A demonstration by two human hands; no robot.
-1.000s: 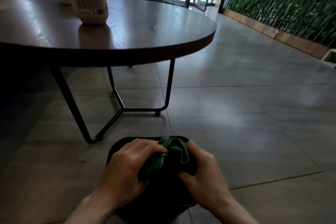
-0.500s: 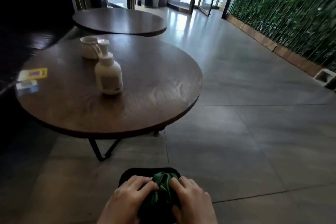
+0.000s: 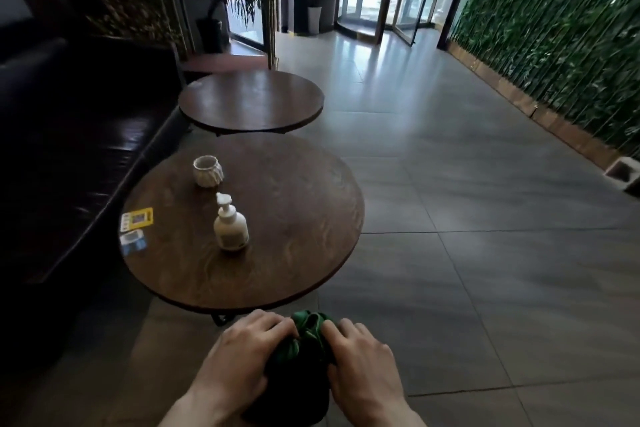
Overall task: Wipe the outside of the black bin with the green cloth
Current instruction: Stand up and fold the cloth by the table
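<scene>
The black bin (image 3: 294,388) is at the bottom centre of the head view, largely covered by both hands. The green cloth (image 3: 306,326) is bunched up on its top. My left hand (image 3: 242,357) presses on the bin's left side with fingers curled over the cloth. On the right side my right hand (image 3: 360,360) does the same, its fingertips on the cloth. Whether the bin touches the floor is hidden by my hands.
A round wooden table (image 3: 294,225) stands just ahead with a white pump bottle (image 3: 230,229), a white cup (image 3: 207,172) and cards (image 3: 135,218). A second round table (image 3: 252,102) is behind it. A dark sofa (image 3: 69,149) runs along the left; tiled floor (image 3: 485,253) spreads right.
The view has risen well above the table, from its underside to its top. Both hands have stayed on the cloth and bin, which appear smaller and lower in the frame.
</scene>
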